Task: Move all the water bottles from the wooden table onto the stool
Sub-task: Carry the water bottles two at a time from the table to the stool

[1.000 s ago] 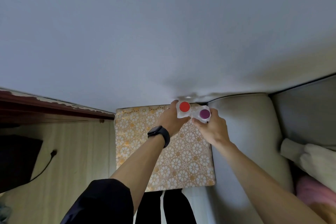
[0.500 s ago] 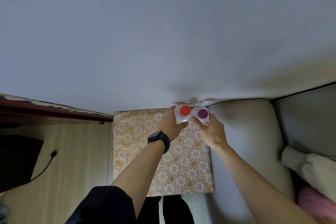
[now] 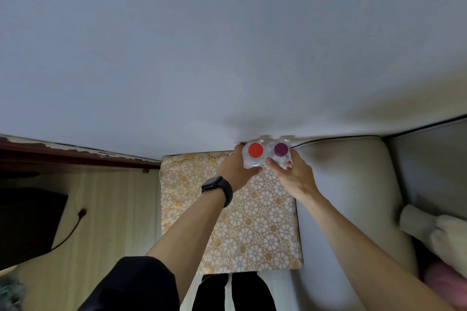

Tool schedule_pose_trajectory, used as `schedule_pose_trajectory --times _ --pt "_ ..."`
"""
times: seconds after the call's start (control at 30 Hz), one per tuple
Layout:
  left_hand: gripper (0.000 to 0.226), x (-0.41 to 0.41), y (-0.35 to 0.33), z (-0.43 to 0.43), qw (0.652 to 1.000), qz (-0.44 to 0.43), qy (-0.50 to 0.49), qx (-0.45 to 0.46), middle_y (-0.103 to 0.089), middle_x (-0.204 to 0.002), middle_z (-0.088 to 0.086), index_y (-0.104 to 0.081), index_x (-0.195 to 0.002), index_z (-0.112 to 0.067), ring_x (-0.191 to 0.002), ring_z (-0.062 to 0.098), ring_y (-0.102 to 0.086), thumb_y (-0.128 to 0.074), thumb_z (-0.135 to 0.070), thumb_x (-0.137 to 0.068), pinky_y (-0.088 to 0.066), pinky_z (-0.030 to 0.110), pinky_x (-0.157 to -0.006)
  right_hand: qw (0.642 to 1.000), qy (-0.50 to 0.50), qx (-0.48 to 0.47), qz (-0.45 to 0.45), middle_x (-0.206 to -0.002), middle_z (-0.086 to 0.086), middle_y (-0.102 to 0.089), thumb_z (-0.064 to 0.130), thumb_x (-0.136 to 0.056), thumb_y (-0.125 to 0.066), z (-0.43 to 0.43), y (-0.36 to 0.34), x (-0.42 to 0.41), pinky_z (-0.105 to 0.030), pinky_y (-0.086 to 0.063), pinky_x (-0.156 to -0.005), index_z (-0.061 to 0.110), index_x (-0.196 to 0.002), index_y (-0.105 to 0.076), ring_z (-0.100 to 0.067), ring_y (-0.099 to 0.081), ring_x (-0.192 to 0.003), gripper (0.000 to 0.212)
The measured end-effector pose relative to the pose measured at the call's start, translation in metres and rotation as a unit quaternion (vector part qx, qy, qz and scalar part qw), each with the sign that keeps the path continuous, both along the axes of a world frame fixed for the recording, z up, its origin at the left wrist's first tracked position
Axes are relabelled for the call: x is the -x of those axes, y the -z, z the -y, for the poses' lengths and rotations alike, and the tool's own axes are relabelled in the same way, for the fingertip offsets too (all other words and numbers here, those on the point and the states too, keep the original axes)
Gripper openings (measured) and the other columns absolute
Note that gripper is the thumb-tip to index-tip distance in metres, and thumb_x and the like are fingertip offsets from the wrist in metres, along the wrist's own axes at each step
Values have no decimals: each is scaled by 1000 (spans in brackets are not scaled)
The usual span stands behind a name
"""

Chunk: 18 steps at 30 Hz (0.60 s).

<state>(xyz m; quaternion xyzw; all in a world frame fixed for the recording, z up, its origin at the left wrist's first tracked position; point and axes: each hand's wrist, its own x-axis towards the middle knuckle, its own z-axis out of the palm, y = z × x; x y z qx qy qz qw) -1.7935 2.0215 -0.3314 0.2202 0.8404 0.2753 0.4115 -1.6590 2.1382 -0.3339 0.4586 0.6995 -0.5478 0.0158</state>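
Two bottles — one in each of two hands.

Two bottles side by side at the stool's far right corner, sofa to its right, wall behind.

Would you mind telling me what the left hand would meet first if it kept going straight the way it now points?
The left hand already grips the red-capped bottle. Beyond it, the pale wall comes first, apparently close, though depth is unclear.
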Motion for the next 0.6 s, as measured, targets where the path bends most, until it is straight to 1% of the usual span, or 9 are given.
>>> schedule_pose_trajectory --times 0.07,0.13,0.23,0.3,0.33,0.4,0.47,0.57,0.6 --pt "75 2 -2 -2 1000 1 6 10 -67 -124 2 -38 -141 -17 -104 20 -64 -81 -31 -82 -49 28 -80 1000 0 -3 8 -98 30 -58 59 -84 -69 0 0 -1 0 -36 -71 31 -132 -52 8 -56 -90 58" --pt "76 1 -4 -2 1000 -1 9 14 -67 -122 2 -37 -142 -17 -97 18 -63 -81 -33 -81 -49 26 -77 1000 -1 -12 12 -97 33 -57 60 -84 -68 1 -2 -2 0 -36 -70 32 -130 -52 13 -55 -86 56" --pt "79 -2 -9 2 1000 -6 9 7 -67 -122 2 -35 -144 -18 -102 20 -65 -80 -36 -82 -44 20 -69 1000 -8 -18 15 -109 23 -62 61 -84 -67 2 -5 -4 -10 -44 -78 31 -133 -52 2 -57 -97 59" --pt "79 -2 -14 6 1000 -10 10 7 -66 -127 0 -35 -146 -21 -109 21 -64 -78 -40 -83 -41 18 -69 999 -10 -21 24 -113 17 -64 62 -84 -67 4 -7 -4 -22 -50 -84 30 -133 -53 -4 -60 -100 61" --pt "77 -1 -16 8 1000 -16 14 6 -65 -130 -1 -35 -146 -24 -111 21 -64 -76 -43 -84 -43 19 -72 999 -10 -24 30 -115 15 -65 62 -84 -67 4 -8 -4 -23 -51 -83 28 -132 -54 -6 -63 -100 60" --pt "73 1 -19 10 999 -29 27 9 -64 -133 -1 -35 -147 -27 -111 22 -65 -73 -44 -86 -45 25 -78 999 -10 -32 41 -115 10 -69 63 -85 -65 6 -10 -3 -17 -48 -74 25 -129 -56 -7 -66 -92 59" --pt "71 2 -21 10 998 -39 40 17 -66 -129 1 -34 -147 -28 -106 22 -67 -72 -42 -88 -46 27 -76 999 -3 -28 46 -111 11 -69 64 -84 -65 7 -14 -1 -12 -42 -68 26 -127 -55 1 -62 -83 58" --pt "70 2 -20 7 998 -44 45 16 -69 -123 3 -33 -147 -25 -100 22 -68 -71 -38 -89 -46 26 -73 998 -9 -23 52 -105 15 -70 68 -82 -64 6 -17 1 -18 -48 -68 33 -123 -52 3 -64 -79 55" --pt "71 2 -19 6 998 -44 43 14 -70 -122 3 -33 -147 -24 -99 22 -68 -72 -36 -89 -47 26 -73 998 -10 -21 52 -107 16 -70 68 -82 -65 5 -17 1 -19 -48 -67 33 -126 -51 3 -64 -80 58"
